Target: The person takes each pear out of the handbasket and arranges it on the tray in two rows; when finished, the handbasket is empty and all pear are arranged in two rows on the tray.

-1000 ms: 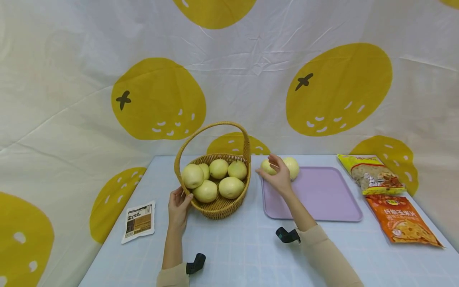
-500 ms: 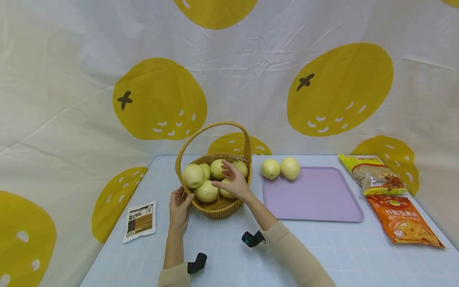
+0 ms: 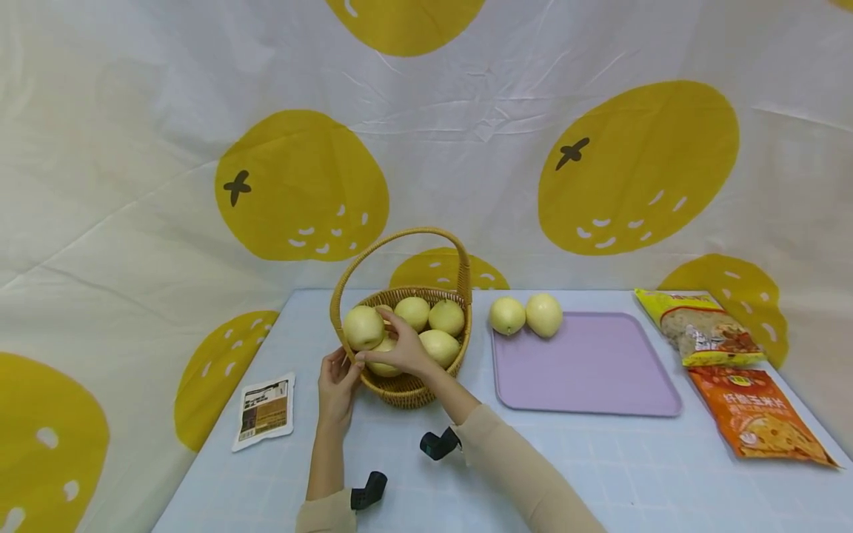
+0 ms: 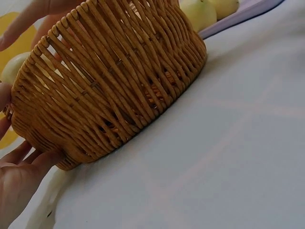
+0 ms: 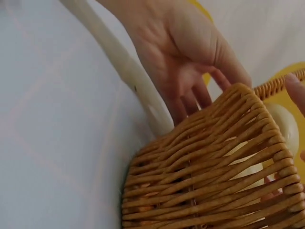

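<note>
A wicker basket (image 3: 406, 396) with a tall arched handle holds several pale yellow-green pears. My left hand (image 3: 336, 392) grips its left side, thumb at the rim and fingers around the outer wall, as the right wrist view shows. Over the basket reaches my right hand (image 3: 403, 352), its spread thumb and fingers about the leftmost pear (image 3: 363, 328). In the right wrist view a fingertip (image 5: 294, 88) stands a little off that pear (image 5: 287, 126). Another pear (image 3: 383, 361) lies partly hidden under the right hand.
Right of the basket lies a purple tray (image 3: 586, 370), with two pears (image 3: 526, 316) at its back left corner. A yellow snack bag (image 3: 703, 329) and an orange one (image 3: 760, 414) lie on the far right. A white-and-brown packet (image 3: 264, 411) lies on the left.
My right hand has come from the pears by the tray, leftward across the basket, to the leftmost pear. The left hand has stayed on the basket.
</note>
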The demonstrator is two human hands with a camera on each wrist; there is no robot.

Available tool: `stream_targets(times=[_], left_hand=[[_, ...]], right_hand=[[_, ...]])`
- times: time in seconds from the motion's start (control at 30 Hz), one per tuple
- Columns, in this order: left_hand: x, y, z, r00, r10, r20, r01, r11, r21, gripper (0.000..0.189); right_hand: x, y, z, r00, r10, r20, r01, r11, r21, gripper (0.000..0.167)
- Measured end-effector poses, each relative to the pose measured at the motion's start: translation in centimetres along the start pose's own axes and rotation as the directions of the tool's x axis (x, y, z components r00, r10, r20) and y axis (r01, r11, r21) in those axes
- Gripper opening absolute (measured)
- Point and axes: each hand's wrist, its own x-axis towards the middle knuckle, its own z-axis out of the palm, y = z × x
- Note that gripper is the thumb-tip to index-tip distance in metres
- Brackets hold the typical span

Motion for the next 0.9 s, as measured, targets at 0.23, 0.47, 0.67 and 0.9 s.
stream_targets(times=[0.23,0.47,0.67,0.9], left_hand=[[-0.2,0.2,0.2,1.000,-0.016,-0.002,0.016,1.000,-0.008,0.040],[-0.1,0.2,0.2,1.000,-0.019,-0.008,0.019,1.000,-0.009,0.039],[-0.1,0.2,0.2,1.000,-0.018,0.000,0.018,1.000,0.000,0.039],[-0.2,0.1,0.1,1.000,-0.005,0.000,0.005,1.000,0.008,0.040]], right_hand=[[0.9,1.1,0.4,1.000,-0.001,-0.028,-0.002,0.997,-0.078,0.077],[1.4,1.3,0.4,0.999,0.021,-0.035,-0.025,0.995,-0.095,0.069],[1.5,1.4,0.2,0.999,0.033,-0.037,-0.036,0.995,-0.092,0.064],[1.7,1.6,0.4,1.000,-0.003,-0.015,0.000,0.981,-0.192,0.074]])
